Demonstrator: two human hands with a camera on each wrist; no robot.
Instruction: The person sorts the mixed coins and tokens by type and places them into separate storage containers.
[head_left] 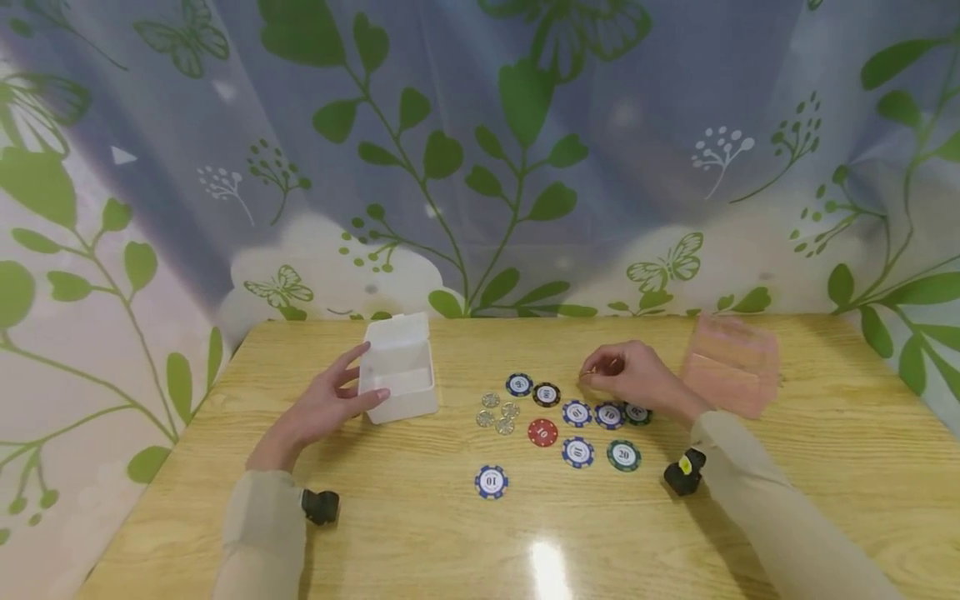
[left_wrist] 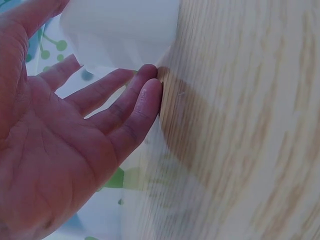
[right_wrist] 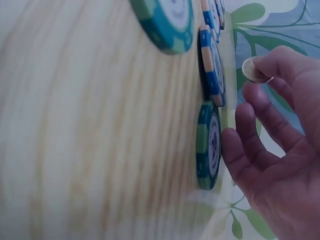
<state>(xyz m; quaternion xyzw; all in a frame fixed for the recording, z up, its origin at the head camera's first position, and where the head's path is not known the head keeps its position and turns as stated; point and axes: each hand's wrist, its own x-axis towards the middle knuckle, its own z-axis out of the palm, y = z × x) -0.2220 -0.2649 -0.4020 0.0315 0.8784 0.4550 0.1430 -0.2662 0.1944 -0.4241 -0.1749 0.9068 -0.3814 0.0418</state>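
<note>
On the left side of the wooden table stands an open white plastic box (head_left: 405,407), its lid tilted back. My left hand (head_left: 322,407) holds it, thumb over the front edge and fingers along the left side. In the left wrist view the fingertips (left_wrist: 150,75) are right at the box's lower edge. My right hand (head_left: 633,379) pinches a small shiny coin (right_wrist: 254,71) between thumb and index finger, just above the poker chips. Its other fingers hang loosely beside a green chip (right_wrist: 209,145). Several similar coins (head_left: 491,400) lie grouped between the box and the chips.
Several poker chips lie flat mid-table: a red chip (head_left: 542,432), a black chip (head_left: 547,394), a green chip (head_left: 624,455) and blue ones. One blue chip (head_left: 491,482) lies nearer me. An open pink translucent box (head_left: 723,383) stands at right. A patterned curtain (head_left: 480,167) hangs behind.
</note>
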